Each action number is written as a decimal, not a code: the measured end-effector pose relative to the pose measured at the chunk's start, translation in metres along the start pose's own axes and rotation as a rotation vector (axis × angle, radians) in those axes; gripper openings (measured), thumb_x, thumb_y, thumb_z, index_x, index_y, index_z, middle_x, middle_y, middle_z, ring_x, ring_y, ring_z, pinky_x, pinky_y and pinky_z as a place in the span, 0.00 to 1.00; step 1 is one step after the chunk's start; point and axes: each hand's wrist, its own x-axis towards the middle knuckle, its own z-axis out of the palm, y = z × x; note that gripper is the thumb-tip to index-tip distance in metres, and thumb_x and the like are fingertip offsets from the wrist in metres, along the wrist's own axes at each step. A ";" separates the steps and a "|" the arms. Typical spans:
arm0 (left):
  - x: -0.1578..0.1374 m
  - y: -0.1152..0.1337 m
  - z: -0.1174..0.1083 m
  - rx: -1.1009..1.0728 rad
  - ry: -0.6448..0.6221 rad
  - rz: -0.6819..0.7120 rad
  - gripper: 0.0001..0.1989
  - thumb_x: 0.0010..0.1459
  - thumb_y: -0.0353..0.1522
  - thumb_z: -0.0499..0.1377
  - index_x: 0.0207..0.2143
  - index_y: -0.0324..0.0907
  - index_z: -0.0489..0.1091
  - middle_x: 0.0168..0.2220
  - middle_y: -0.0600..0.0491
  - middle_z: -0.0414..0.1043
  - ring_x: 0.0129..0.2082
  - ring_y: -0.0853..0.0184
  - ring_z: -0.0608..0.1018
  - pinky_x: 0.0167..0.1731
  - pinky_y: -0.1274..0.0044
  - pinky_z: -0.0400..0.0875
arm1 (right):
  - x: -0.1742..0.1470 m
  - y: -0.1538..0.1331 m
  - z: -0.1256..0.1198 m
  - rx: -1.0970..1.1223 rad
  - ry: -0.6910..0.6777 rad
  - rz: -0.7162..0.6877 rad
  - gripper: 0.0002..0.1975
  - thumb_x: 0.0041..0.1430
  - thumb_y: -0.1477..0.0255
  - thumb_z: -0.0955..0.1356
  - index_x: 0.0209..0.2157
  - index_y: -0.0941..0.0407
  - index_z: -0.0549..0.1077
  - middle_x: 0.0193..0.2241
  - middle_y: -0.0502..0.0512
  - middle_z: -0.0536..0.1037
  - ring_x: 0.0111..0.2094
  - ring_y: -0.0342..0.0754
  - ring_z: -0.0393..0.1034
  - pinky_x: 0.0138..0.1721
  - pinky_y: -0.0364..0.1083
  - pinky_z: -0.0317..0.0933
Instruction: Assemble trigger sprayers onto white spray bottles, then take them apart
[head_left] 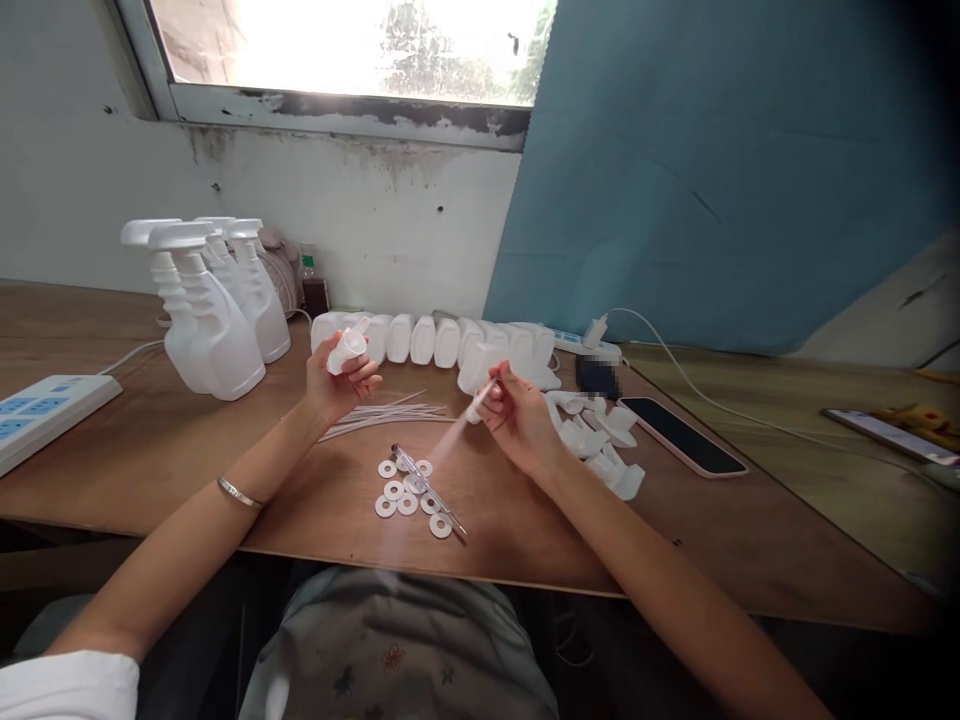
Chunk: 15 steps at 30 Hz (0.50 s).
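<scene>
In my left hand (334, 375) is a white plastic spray-head part (351, 346), its round open end facing me. My right hand (517, 410) pinches a slim white tube-like piece (481, 397), blurred along its lower end. Between and below the hands, several flat white washers (394, 490) lie on the brown table, and a clear-handled screwdriver (427, 485) rests across some of them. Behind the washers is a bundle of thin white dip tubes (382, 415). Loose white spray-trigger parts (611, 455) are heaped just right of my right hand.
A row of white bottles (423, 340) lies along the back. Spray bottles with heads (225, 335) stand at left, near a power strip (56, 405). On the right are a phone (682, 437), a pixelated dark object (598, 377) and a white cable (701, 390).
</scene>
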 end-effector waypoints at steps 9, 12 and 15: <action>0.001 0.032 0.001 -0.028 0.080 0.141 0.16 0.56 0.42 0.49 0.26 0.40 0.65 0.16 0.59 0.56 0.14 0.77 0.60 0.16 0.82 0.56 | 0.004 0.037 -0.006 -0.185 0.113 0.263 0.23 0.45 0.75 0.70 0.45 0.58 0.63 0.34 0.54 0.76 0.34 0.42 0.71 0.37 0.42 0.66; 0.006 0.036 -0.004 -0.022 0.172 0.167 0.14 0.55 0.41 0.52 0.25 0.38 0.63 0.17 0.59 0.61 0.13 0.78 0.62 0.14 0.83 0.55 | 0.002 0.047 -0.008 -0.416 0.075 0.299 0.35 0.45 0.72 0.70 0.54 0.55 0.53 0.36 0.53 0.75 0.37 0.45 0.70 0.42 0.46 0.64; 0.014 0.029 -0.012 0.033 0.253 0.157 0.11 0.54 0.38 0.55 0.28 0.38 0.64 0.20 0.57 0.66 0.13 0.78 0.63 0.12 0.84 0.54 | -0.003 0.051 -0.005 -0.873 -0.011 0.162 0.23 0.45 0.68 0.69 0.45 0.56 0.65 0.33 0.51 0.74 0.34 0.44 0.69 0.39 0.46 0.62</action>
